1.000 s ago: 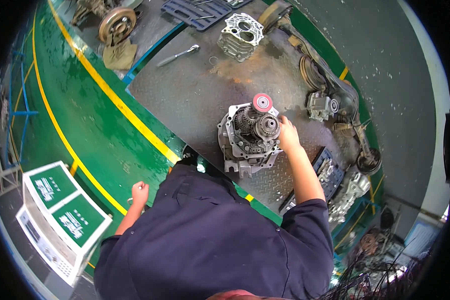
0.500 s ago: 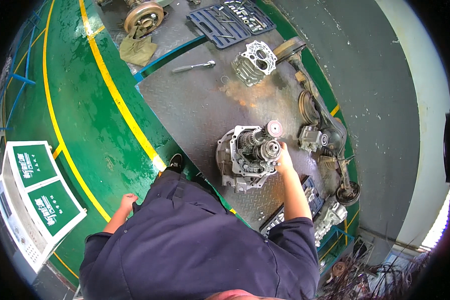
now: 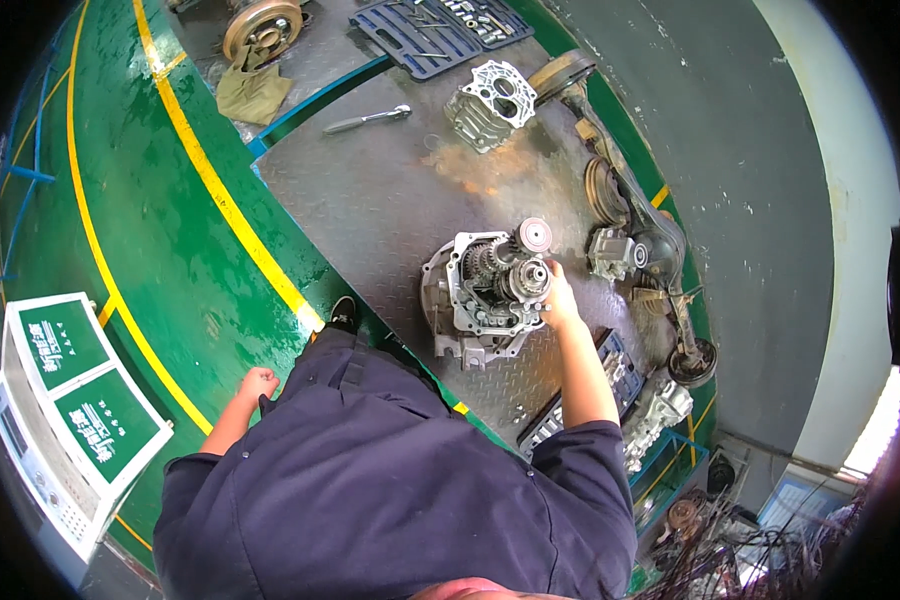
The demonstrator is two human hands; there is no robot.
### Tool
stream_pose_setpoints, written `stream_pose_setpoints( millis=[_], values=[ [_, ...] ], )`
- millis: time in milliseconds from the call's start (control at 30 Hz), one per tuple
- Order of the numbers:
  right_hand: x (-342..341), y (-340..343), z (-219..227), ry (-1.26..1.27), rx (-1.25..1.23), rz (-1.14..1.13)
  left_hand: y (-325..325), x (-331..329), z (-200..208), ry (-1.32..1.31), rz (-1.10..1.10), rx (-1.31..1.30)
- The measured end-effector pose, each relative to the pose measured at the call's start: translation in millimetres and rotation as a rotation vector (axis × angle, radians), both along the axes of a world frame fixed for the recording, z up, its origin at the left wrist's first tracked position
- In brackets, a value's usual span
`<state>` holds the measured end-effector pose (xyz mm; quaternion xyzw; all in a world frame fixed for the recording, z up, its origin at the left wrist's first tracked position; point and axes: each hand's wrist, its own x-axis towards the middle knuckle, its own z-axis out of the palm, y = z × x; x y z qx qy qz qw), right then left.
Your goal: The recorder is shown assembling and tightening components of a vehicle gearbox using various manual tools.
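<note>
An opened gearbox (image 3: 470, 325) stands on the steel-topped table, its gear shafts exposed and pointing up. My right hand (image 3: 561, 298) is closed on the right side of it, against the gear shaft (image 3: 532, 277) with the bright end; most of its fingertips are hidden behind the gears. A round, pinkish-faced disc (image 3: 534, 235) sits at the top of the gear cluster. Away from the table, my left hand (image 3: 259, 383) hangs at my left side, fingers curled into a loose fist with nothing visible in it.
A ratchet wrench (image 3: 368, 119), a silver housing (image 3: 492, 105) and an open socket set (image 3: 440, 38) lie toward the far side. Along the right are an axle (image 3: 660, 255), a small metal unit (image 3: 613, 254) and another tool case (image 3: 615, 375). A white console (image 3: 70, 430) stands left.
The whole view has shifted slightly, so the table things sit a little further left and up. My right hand stays at the gearbox; my left still hangs curled at my side.
</note>
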<state>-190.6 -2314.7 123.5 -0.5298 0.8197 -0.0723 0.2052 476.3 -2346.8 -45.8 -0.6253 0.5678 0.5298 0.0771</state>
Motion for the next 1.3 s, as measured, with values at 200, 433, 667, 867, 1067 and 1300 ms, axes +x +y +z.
stream_pose_setpoints(
  millis=[200,433,667,867,1067,1300],
  values=[
    [0,-4,1,0.348,0.087,0.235,0,15,-15,0.051,0.042,0.039],
    [-6,6,59,0.195,-0.101,0.133,4,24,-31,0.170,0.200,0.079],
    [-25,175,8,-0.016,-0.220,-0.635,-1,23,-33,0.390,0.117,0.076],
    [64,357,-144,-0.123,0.027,-1.129,-37,29,-18,0.282,-0.006,0.182],
    [110,393,-210,-0.621,-0.352,-1.546,-68,-24,36,0.072,-0.116,0.195],
    [75,314,-155,-1.170,-0.814,-1.526,-70,-73,51,-0.086,-0.281,0.062]
  ],
)
